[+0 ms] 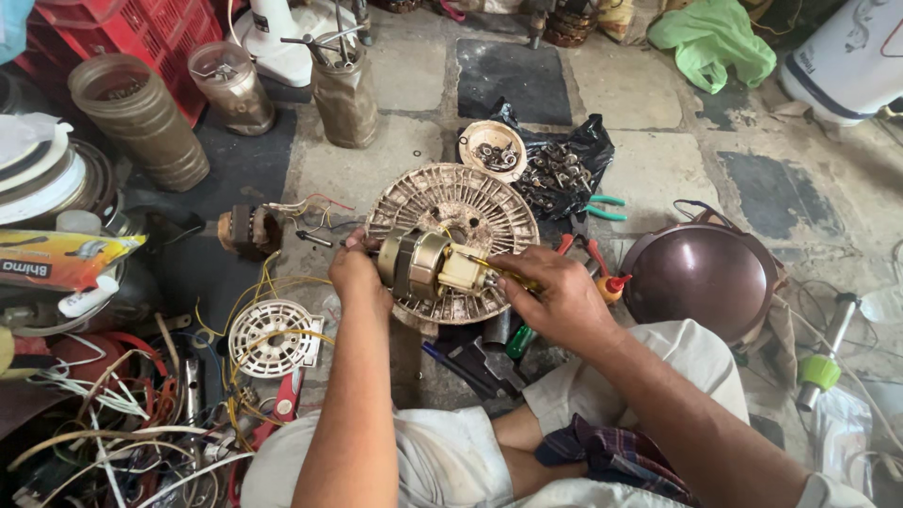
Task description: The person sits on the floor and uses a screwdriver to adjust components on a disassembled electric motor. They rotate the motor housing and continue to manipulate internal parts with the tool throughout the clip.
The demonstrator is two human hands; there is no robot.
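A flat yellow-and-orange packet (66,256) with a dark band along its lower edge lies at the left edge of the frame, resting on stacked round parts. A black plastic bag (576,160), opened out on the floor at upper centre, holds small metal parts.

Tight floor, one open patch ahead

I see bare floor (649,160) beyond the ribbed disc (451,212); a wire tangle (141,414) blocks my left, the brown dome (701,277) my right, jars (343,89) stand farther ahead.
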